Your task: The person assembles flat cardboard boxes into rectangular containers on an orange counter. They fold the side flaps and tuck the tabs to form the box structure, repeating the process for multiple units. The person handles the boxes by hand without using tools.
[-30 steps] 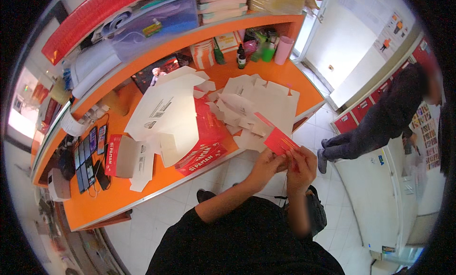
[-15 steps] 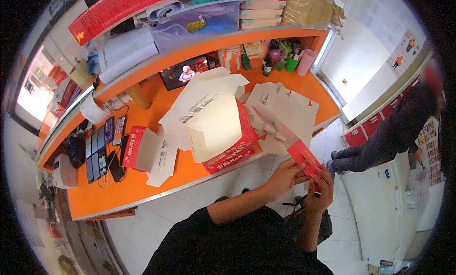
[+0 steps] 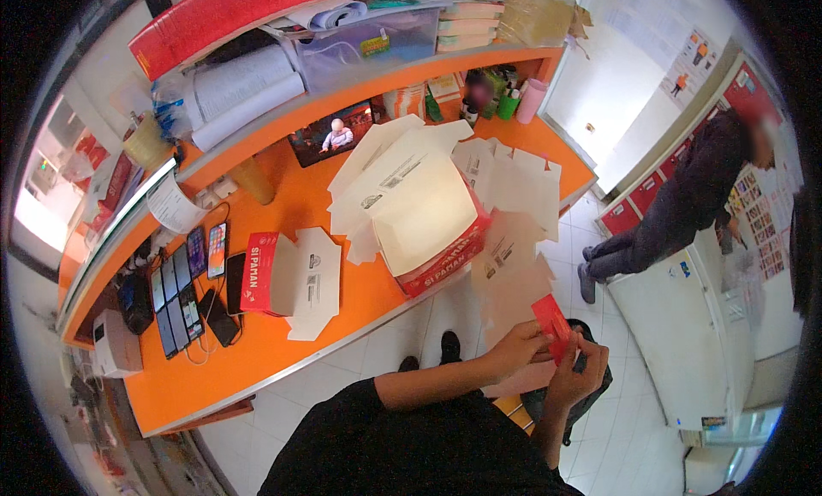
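Both hands grip a partly folded cardboard box, whose pale inner panels reach up toward the table edge. My left hand pinches one side of its red end, and my right hand closes on the other side. The fold between my fingers is partly hidden. Just beyond, nested open boxes, red outside and white inside, stand on the orange table. Another red-and-white box with a spread flap sits to their left. Flat pale box blanks lie behind the held box.
Several phones with cables lie at the table's left, near a white device. A tablet leans under the shelf, which carries a plastic bin. A person in dark clothes stands at right by a white chest.
My hands and the held box have come lower, and its panels now show more broadly. The view has shifted, so the table and its boxes appear slightly turned.
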`<state>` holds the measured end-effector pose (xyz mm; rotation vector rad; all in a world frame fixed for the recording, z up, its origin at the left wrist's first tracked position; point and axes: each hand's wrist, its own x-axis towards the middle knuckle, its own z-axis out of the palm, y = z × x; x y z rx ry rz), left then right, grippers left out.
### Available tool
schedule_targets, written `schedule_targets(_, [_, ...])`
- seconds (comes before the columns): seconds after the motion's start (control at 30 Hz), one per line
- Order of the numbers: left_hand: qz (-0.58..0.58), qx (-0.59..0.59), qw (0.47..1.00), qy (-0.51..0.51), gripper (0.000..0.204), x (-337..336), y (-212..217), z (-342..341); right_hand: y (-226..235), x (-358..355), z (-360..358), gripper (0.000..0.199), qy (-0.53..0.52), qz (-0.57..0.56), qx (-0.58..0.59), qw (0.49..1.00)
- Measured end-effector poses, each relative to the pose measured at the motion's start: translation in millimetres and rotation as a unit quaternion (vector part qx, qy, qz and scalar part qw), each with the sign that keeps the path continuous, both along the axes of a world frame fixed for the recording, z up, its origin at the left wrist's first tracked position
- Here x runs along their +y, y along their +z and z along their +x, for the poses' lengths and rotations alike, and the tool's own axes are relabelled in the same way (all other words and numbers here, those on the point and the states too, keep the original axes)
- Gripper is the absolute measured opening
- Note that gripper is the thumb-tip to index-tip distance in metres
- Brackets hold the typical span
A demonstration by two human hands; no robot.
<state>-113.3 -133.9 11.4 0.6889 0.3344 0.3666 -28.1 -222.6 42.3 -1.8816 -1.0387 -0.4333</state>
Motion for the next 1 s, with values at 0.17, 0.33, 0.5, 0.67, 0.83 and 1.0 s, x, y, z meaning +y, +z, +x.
schedule_targets(0.17, [-0.071,-0.010,0.997,-0.013,0.023,-23.7,-12.2,-32.4,-6.0,-27.9,-31.1,0.015,0.057,-0.097,-0.007,0.994])
schedule_targets(0.33, [-0.087,0.028,0.996,0.004,0.021,-24.3,-27.4,-52.5,-8.0,-51.9,-48.7,0.024,0.144,-0.151,-0.003,0.978])
schedule_targets(0.5, [-0.096,0.022,0.995,0.002,0.020,-34.4,-27.0,-59.5,-22.0,-55.1,-67.7,0.034,0.112,-0.131,0.010,0.985])
schedule_targets(0.67, [-0.046,0.048,0.998,-0.022,0.021,-40.2,-20.3,-63.4,-30.4,-55.7,-82.5,0.037,0.056,-0.163,0.011,0.985])
schedule_targets(0.83, [-0.067,0.042,0.997,-0.013,0.017,-50.3,-18.6,-66.2,-35.0,-58.4,-90.9,0.039,0.021,-0.218,0.013,0.976])
schedule_targets(1.0, [0.013,0.110,0.992,-0.063,0.020,-43.9,-41.4,-71.9,-37.5,-64.0,-88.9,0.044,0.085,-0.253,0.042,0.963])
